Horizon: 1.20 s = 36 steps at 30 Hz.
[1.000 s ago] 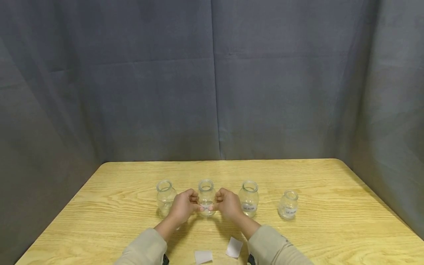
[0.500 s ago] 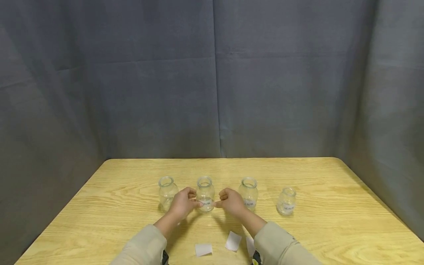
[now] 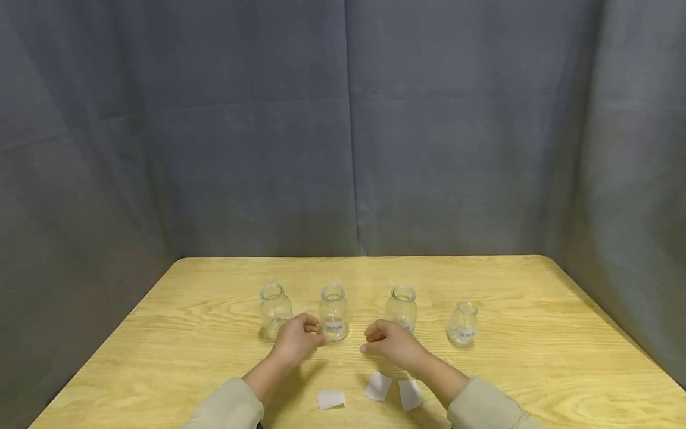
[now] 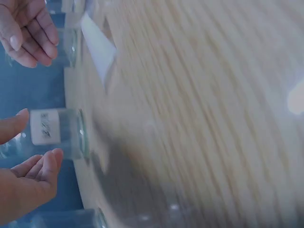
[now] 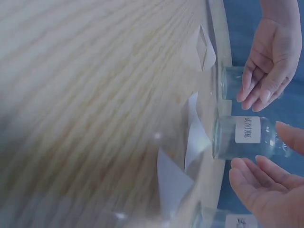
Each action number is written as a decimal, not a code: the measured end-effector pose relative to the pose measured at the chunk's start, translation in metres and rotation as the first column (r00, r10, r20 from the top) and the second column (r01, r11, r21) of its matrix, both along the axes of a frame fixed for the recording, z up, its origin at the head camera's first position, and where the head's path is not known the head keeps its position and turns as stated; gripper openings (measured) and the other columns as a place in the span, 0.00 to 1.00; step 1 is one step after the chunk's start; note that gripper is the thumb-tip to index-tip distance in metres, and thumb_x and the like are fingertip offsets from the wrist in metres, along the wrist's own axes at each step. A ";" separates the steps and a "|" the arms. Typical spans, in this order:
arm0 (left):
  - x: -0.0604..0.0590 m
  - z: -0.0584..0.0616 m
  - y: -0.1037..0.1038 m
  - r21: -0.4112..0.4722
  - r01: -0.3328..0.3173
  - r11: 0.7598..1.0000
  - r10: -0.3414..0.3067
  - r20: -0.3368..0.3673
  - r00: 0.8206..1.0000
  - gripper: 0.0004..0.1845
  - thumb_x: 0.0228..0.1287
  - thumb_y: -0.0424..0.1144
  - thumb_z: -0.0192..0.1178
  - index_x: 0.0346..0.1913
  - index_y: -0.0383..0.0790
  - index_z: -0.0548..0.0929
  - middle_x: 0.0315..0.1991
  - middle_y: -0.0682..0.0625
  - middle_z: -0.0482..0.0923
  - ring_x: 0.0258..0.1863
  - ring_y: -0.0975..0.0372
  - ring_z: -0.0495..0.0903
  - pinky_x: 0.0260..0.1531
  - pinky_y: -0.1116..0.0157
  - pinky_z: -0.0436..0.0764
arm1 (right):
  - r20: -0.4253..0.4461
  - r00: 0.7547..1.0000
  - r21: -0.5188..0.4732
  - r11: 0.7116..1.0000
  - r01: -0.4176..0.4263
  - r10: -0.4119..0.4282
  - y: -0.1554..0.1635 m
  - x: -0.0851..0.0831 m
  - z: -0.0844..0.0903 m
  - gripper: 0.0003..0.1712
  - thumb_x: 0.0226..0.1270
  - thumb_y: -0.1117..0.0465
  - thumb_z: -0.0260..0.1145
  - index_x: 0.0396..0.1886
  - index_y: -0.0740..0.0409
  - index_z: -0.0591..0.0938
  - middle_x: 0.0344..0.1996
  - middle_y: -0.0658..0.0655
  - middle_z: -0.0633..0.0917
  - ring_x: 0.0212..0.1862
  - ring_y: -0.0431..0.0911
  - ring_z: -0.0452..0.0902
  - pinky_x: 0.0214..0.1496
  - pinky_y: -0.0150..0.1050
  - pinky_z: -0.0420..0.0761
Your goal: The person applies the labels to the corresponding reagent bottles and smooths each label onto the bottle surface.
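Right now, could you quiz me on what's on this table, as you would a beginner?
1. How many glass jars stand in the row on the table?
2. True or false: the left hand grips a jar.
3. The paper slips lie: A) inside the jars, B) on the table near the person's sleeves, C) in the right hand.

Key: 1. Four. 2. False; both hands are off the jars, fingers loosely curled, holding nothing. 3. B.
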<state>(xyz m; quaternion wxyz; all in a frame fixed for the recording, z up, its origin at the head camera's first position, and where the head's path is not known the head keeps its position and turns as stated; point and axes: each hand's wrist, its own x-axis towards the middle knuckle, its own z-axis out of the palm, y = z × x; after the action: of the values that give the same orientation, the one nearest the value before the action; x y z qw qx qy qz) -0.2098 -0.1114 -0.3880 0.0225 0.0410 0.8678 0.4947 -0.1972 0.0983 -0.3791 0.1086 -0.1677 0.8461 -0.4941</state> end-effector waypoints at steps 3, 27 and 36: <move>0.006 0.006 0.006 0.026 0.040 0.999 -0.040 -0.005 0.999 0.22 0.53 0.33 0.64 0.48 0.24 0.73 0.42 0.40 0.76 0.40 0.54 0.76 0.39 0.62 0.79 | 0.012 1.000 -0.005 1.000 -0.020 0.020 0.011 0.004 0.003 0.25 0.59 0.60 0.64 0.50 0.75 0.71 0.45 0.67 0.77 0.47 0.54 0.73 0.49 0.52 0.76; 0.025 0.013 0.104 0.206 0.461 0.863 -0.495 0.164 0.853 0.17 0.53 0.30 0.63 0.46 0.27 0.76 0.32 0.50 0.75 0.32 0.63 0.72 0.39 0.67 0.77 | 0.167 0.986 0.077 0.997 -0.015 0.002 0.129 0.044 -0.002 0.28 0.64 0.57 0.59 0.53 0.77 0.67 0.43 0.61 0.77 0.45 0.49 0.73 0.46 0.54 0.75; 0.035 0.002 0.125 0.248 0.543 0.802 -0.593 0.221 0.775 0.16 0.54 0.29 0.61 0.47 0.28 0.76 0.34 0.51 0.78 0.32 0.65 0.75 0.39 0.66 0.80 | 0.147 0.988 0.120 0.991 -0.065 0.047 0.159 0.058 -0.017 0.24 0.59 0.64 0.63 0.48 0.80 0.69 0.37 0.59 0.77 0.39 0.47 0.72 0.40 0.39 0.78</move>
<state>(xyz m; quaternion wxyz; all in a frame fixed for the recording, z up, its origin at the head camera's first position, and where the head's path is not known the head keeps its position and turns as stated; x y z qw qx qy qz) -0.1747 0.0138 -0.3863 0.2934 0.2313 0.7562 0.5371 -0.1392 0.2576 -0.3962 0.1935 -0.1482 0.8603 -0.4478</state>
